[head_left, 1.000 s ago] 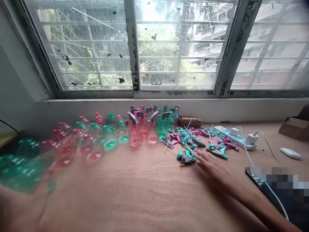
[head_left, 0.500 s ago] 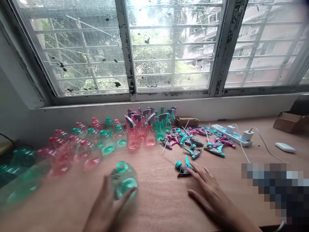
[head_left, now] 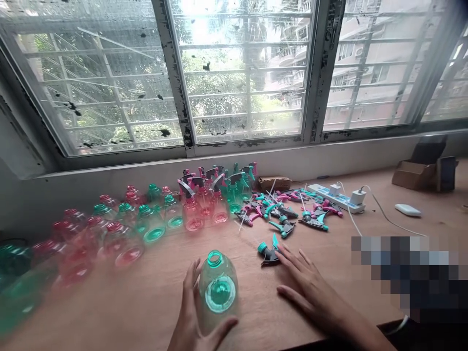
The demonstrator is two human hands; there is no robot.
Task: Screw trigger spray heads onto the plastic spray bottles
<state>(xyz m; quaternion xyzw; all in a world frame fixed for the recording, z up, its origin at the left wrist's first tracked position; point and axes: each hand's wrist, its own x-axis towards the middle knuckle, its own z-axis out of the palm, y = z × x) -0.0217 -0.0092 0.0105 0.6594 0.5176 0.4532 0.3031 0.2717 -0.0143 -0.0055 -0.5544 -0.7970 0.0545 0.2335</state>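
A clear green spray bottle (head_left: 221,280) without a top stands on the table in front of me. My left hand (head_left: 199,312) is curved about it, fingers along its left side and thumb across the near side low down. To its right lies a black and teal trigger spray head (head_left: 269,253). The fingertips of my right hand (head_left: 307,282) touch or nearly touch this spray head's right end. Those fingers are stretched out and apart, with the palm toward the table.
Topless red bottles (head_left: 122,246) and green bottles (head_left: 149,224) stand at left. Bottles with spray heads (head_left: 193,209) stand near the wall. Loose spray heads (head_left: 281,207) lie in a pile beside a power strip (head_left: 336,197). A white mouse-like object (head_left: 407,210) and cardboard box (head_left: 413,173) are at right.
My left hand and the green bottle have moved right, closer to the spray head. My right hand has stayed by the spray head. The view has turned slightly right.
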